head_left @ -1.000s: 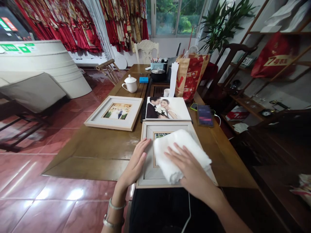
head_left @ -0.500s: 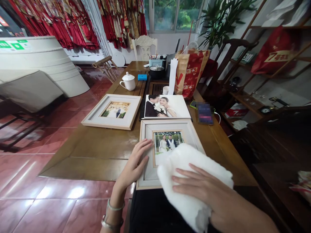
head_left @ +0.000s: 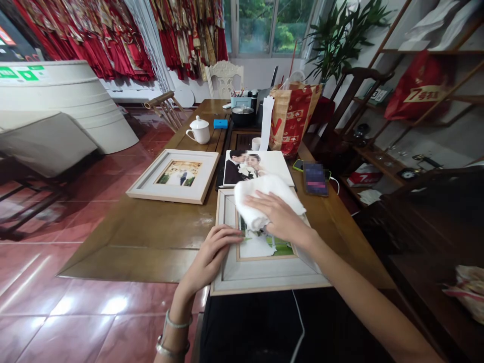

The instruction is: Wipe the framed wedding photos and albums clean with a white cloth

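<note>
One unclenched left hand [head_left: 215, 257] steadies the picture frame [head_left: 264, 277] at the near edge of the table [head_left: 151, 227], and I'd keep the right hand [head_left: 280, 216], fingers flat over the white cloth [head_left: 272, 185], pressing evenly across its top.

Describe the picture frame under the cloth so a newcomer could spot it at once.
Start at the big brown wooden table and go to its near edge. A pale picture frame lies there. Unlike the frame to its left and the unframed print just beyond, it has a white cloth over its upper part, under the right hand.
</note>
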A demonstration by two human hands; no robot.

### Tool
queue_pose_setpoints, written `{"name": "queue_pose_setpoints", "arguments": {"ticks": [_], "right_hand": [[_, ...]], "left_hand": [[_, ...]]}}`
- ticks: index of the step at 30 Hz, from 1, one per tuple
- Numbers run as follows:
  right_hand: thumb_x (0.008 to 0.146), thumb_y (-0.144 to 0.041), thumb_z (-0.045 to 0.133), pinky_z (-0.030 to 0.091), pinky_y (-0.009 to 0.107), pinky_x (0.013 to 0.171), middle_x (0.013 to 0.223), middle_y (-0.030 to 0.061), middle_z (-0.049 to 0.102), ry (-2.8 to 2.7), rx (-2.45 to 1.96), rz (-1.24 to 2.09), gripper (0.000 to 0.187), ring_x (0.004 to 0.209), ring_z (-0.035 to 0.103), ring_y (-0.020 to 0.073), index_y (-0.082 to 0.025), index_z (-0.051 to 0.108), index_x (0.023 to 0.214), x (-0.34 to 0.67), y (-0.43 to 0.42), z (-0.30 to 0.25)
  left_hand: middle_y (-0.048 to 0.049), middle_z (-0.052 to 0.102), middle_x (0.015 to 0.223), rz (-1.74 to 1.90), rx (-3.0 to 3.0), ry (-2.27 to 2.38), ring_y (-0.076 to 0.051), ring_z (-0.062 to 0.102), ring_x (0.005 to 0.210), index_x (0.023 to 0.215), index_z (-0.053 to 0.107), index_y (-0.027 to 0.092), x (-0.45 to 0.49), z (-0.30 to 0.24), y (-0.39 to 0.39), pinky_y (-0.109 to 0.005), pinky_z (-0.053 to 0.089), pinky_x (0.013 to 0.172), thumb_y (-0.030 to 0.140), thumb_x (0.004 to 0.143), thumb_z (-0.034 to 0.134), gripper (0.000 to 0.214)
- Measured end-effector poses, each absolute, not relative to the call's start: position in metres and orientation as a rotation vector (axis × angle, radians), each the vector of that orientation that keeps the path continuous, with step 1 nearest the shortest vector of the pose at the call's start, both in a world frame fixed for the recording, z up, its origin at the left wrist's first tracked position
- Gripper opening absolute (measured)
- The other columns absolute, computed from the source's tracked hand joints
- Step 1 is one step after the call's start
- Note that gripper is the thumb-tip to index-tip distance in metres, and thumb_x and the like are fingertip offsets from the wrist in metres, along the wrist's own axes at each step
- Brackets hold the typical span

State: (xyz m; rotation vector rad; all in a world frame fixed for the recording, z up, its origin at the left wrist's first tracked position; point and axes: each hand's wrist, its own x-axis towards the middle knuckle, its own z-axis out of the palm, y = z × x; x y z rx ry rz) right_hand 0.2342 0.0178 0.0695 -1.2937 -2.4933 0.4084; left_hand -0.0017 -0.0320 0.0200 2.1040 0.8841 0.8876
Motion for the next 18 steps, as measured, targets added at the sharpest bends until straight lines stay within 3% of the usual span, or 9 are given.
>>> {"name": "queue_pose_setpoints", "arguments": {"ticks": [8, 14, 18], "right_hand": [[0.064, 0.004, 0.041, 0.019, 0.049, 0.117, 0.150, 0.0014, 0.043, -2.700, -0.915, 0.572, 0.079, 0.144, 0.025, 0.0210, -0.017, 0.047, 0.139, 0.195, 0.025, 0.070], [0.057, 0.006, 0.038, 0.019, 0.049, 0.118, 0.145, -0.0027, 0.049, -2.648, -1.266, 0.583, 0.084, 0.143, 0.027, 0.0183, -0.025, 0.055, 0.133, 0.258, 0.011, 0.069], [0.065, 0.003, 0.037, 0.025, 0.050, 0.116, 0.142, -0.0032, 0.052, -2.536, -1.532, 0.511, 0.076, 0.141, 0.034, 0.0215, -0.027, 0.057, 0.131, 0.308, 0.002, 0.074]], "left_hand": [[-0.0070, 0.062, 0.124, 0.904, 2.078, 0.936, -0.025, 0.046, 0.118, 0.117, 0.066, 0.025, -0.001, 0.018, -0.032, -0.043, 0.038, 0.104, 0.020, 0.098, 0.040, 0.033], [-0.0070, 0.063, 0.123, 0.897, 2.055, 0.917, -0.025, 0.042, 0.127, 0.114, 0.066, 0.026, -0.002, 0.017, -0.032, -0.048, 0.036, 0.107, 0.019, 0.098, 0.037, 0.034], [-0.0069, 0.063, 0.124, 0.906, 2.056, 0.927, -0.025, 0.041, 0.130, 0.112, 0.066, 0.026, -0.002, 0.016, -0.032, -0.050, 0.035, 0.109, 0.018, 0.098, 0.038, 0.033]]}}
